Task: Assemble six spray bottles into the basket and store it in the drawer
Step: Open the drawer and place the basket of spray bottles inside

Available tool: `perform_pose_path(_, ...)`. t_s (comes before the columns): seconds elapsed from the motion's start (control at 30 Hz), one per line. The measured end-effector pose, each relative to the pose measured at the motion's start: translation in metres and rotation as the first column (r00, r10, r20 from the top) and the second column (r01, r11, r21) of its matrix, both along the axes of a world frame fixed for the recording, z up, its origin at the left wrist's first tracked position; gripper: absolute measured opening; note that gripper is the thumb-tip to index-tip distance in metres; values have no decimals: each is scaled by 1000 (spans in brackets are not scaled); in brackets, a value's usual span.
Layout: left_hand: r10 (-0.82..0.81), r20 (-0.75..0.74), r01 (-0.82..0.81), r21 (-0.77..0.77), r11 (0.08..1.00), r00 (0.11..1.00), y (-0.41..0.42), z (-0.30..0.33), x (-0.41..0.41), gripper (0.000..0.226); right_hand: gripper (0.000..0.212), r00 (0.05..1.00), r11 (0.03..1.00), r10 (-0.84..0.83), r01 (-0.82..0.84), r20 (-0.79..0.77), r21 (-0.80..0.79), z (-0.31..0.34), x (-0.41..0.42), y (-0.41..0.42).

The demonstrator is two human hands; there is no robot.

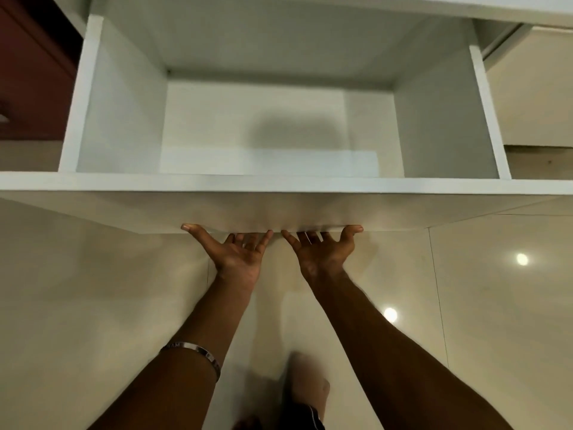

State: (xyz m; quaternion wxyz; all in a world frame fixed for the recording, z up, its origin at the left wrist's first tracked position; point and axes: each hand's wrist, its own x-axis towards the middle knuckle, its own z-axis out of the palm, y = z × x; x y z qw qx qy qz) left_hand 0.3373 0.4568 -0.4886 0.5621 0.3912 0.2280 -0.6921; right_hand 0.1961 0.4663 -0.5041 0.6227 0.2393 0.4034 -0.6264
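Note:
A white drawer [279, 209] stands pulled out in front of me, and I look down into it. Its inside [248, 125] holds nothing; only a shadow lies on the bottom. My left hand [238, 256] and my right hand [322, 252] are side by side, palms up, at the lower edge of the drawer's front panel. The fingers of both hands hook under that edge and their tips are hidden behind it, while the thumbs spread outward. A metal bangle sits on my left wrist. No basket and no spray bottle is in view.
A dark red cabinet [31, 72] stands to the drawer's left and a beige cabinet front [533, 88] to its right. A white top [403, 4] overhangs the drawer's back. Below is glossy beige tiled floor [465, 305], with my leg [307, 389] under the arms.

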Motion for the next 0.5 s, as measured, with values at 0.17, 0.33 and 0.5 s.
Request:
perform_pose_path(0.17,5,-25,-4,29,1000,1000,37,1,5,125,100,1000,1000,-14,14,21,-17,-2,4,38)
perform_pose_path(0.33,24,2,-24,44,999,1000,65,2,5,120,99,1000,1000,0,1,25,-21,-3,6,66)
perform_pose_path(0.5,39,47,-43,81,996,998,84,0,3,115,99,1000,1000,8,-8,30,-16,-2,6,88)
